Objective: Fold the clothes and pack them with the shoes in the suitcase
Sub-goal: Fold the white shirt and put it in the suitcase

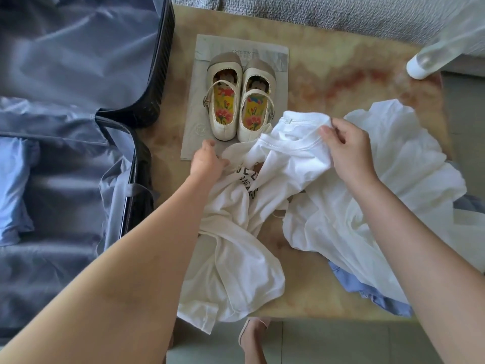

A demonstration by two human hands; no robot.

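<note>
White T-shirt (288, 158) lay crumpled on the table (341, 74), its edge pinched in the narrow grip of the right hand (349, 151), while the left hand (207, 161) held the cream printed T-shirt (236, 258) in a curled grip, just in front of the cream shoes (238, 101) and beside the open suitcase (165, 61).

We take the tan marbled table (341, 74) as the reference surface. A grey printed sheet (215, 44) lies flat on its far-left area. Grey textured upholstery (315, 11) runs along the table's far side. A translucent container (430, 59) with a white cap sits at the far-right corner. Pale floor tiles (341, 342) show beyond the near edge.
</note>
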